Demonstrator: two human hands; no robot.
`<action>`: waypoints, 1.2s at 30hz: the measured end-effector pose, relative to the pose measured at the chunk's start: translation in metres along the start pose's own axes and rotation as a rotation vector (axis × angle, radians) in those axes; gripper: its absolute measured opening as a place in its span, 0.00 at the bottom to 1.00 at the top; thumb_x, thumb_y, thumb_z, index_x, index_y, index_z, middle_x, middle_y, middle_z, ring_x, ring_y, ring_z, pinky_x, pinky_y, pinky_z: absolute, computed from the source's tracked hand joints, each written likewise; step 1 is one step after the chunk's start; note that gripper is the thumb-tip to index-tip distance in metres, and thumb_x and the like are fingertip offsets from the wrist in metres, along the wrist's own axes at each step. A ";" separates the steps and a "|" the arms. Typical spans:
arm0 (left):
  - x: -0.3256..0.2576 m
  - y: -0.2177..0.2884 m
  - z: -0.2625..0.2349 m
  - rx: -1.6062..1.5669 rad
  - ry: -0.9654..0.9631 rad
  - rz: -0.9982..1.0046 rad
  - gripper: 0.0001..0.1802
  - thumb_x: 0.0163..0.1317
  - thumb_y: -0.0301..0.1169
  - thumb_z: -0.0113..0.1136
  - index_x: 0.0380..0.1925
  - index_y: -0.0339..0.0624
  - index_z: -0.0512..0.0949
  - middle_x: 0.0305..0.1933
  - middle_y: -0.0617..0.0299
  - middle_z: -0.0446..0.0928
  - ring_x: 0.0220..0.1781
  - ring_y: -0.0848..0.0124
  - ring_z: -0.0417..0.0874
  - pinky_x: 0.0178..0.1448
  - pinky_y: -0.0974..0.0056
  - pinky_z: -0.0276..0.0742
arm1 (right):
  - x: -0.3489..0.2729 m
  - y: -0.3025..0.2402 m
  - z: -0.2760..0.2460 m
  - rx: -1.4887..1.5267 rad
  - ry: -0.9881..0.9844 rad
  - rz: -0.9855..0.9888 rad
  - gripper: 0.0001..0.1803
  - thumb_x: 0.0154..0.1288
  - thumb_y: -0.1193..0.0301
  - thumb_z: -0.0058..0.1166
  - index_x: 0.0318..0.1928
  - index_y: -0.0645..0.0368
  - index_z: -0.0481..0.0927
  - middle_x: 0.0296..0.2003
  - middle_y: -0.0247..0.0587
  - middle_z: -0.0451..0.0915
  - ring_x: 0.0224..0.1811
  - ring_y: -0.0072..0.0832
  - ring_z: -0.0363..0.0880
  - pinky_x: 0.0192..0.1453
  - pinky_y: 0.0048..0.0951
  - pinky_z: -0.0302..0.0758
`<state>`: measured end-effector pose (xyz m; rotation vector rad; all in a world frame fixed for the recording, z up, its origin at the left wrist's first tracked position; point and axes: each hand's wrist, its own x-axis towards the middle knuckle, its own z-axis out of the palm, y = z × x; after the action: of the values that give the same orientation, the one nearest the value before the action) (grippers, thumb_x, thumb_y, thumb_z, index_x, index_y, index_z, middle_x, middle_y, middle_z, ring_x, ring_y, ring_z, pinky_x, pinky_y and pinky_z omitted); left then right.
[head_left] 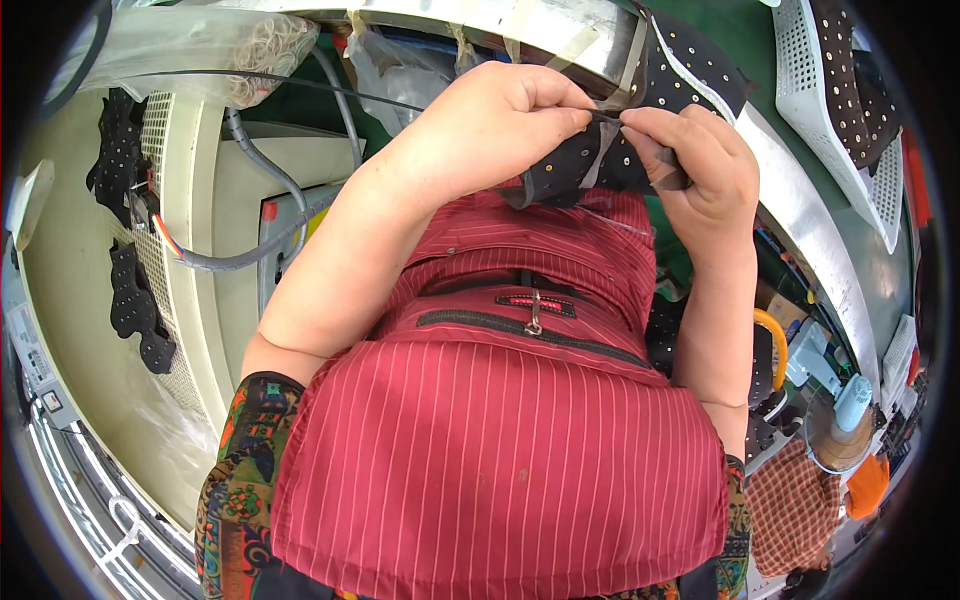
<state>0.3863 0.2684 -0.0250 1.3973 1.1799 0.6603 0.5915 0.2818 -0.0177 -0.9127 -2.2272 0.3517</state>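
Up at the top middle, both of my hands pinch the edge of a black fabric piece [562,172] with light dots and a sheer dark strip. My left hand [492,125] has thumb and forefinger pressed together on that edge. Just to its right, my right hand [700,160] grips the same edge between thumb and fingers, the other fingers curled. The fabric hangs below the fingers, in front of my red striped apron [500,450]. Behind the hands, more dotted black fabric [690,60] lies over the curved metal edge [560,30].
To the right stands a white perforated basket [800,90] with dotted fabric inside. A small blue fan [852,403] and a checked cloth [795,510] are lower right. At left, dotted pieces [138,305] lie on a pale surface, beside a grey hose [265,245] and a clear bag [190,50].
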 end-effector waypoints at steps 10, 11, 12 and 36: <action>-0.005 0.005 0.003 -0.041 0.085 -0.058 0.11 0.63 0.28 0.55 0.42 0.33 0.79 0.35 0.64 0.81 0.38 0.80 0.78 0.43 0.74 0.75 | -0.011 -0.018 0.011 0.956 0.035 0.892 0.05 0.60 0.73 0.57 0.34 0.61 0.80 0.20 0.26 0.73 0.21 0.13 0.67 0.24 0.16 0.63; -0.005 0.003 0.004 -0.070 0.088 -0.050 0.11 0.63 0.28 0.56 0.41 0.33 0.79 0.35 0.64 0.81 0.38 0.80 0.78 0.43 0.74 0.74 | -0.014 -0.015 0.014 1.068 0.055 0.920 0.05 0.60 0.73 0.57 0.35 0.60 0.80 0.20 0.27 0.73 0.20 0.13 0.66 0.23 0.16 0.62; -0.006 0.001 0.004 -0.099 0.092 -0.043 0.11 0.63 0.28 0.56 0.41 0.33 0.80 0.35 0.65 0.80 0.38 0.81 0.78 0.43 0.74 0.74 | -0.016 -0.015 0.016 1.197 0.067 0.953 0.04 0.60 0.73 0.57 0.35 0.60 0.80 0.19 0.27 0.73 0.19 0.13 0.65 0.23 0.16 0.61; -0.006 0.008 0.006 -0.251 0.064 -0.077 0.14 0.64 0.29 0.55 0.47 0.33 0.77 0.41 0.61 0.80 0.42 0.78 0.79 0.49 0.73 0.74 | 0.000 -0.017 0.015 0.616 0.191 0.729 0.05 0.60 0.74 0.57 0.34 0.64 0.80 0.23 0.24 0.75 0.24 0.09 0.66 0.28 0.14 0.65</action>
<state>0.3918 0.2618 -0.0173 1.1226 1.1519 0.7752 0.5722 0.2699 -0.0201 -1.2939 -1.3988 1.1488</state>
